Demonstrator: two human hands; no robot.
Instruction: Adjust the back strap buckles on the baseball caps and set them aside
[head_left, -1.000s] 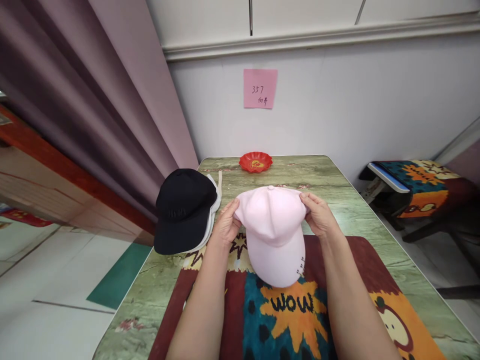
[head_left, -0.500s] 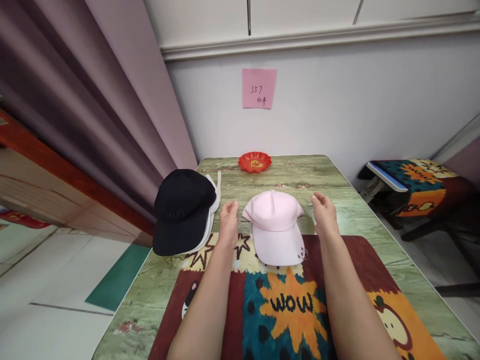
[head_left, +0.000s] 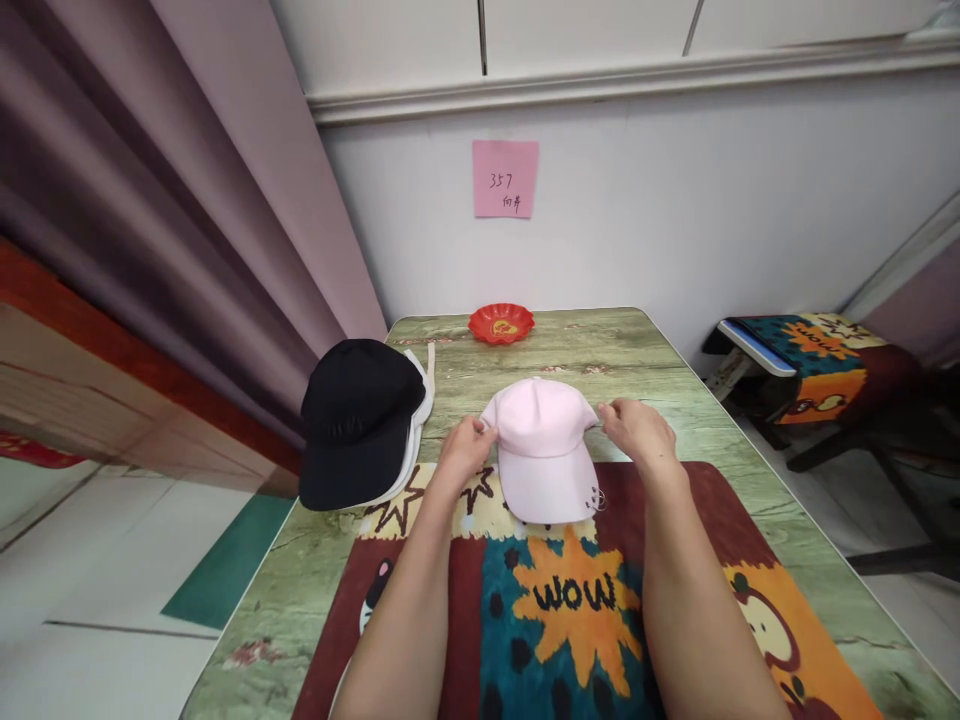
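Observation:
A pink baseball cap [head_left: 546, 430] lies in front of me with its brim toward me, and small metal rings hang from the brim's right edge. My left hand [head_left: 466, 445] pinches the cap's left side edge between thumb and fingers. On the opposite side, my right hand [head_left: 637, 428] has its fingertips closed at the cap's right edge. To the left sits a black baseball cap [head_left: 360, 420], stacked over a white cap [head_left: 415, 440] of which only the rim and a strap show.
A red scalloped dish [head_left: 501, 324] stands at the back of the green wood-patterned table [head_left: 645, 350]. Under the pink cap's brim lies a colourful mat [head_left: 465, 600]. On the wall is a pink note [head_left: 505, 180]; a mat-covered stool [head_left: 817, 350] stands at right.
Both hands have moved inward and closed on the side edges of the pink cap. The whole view has shifted slightly; the black cap stays in place.

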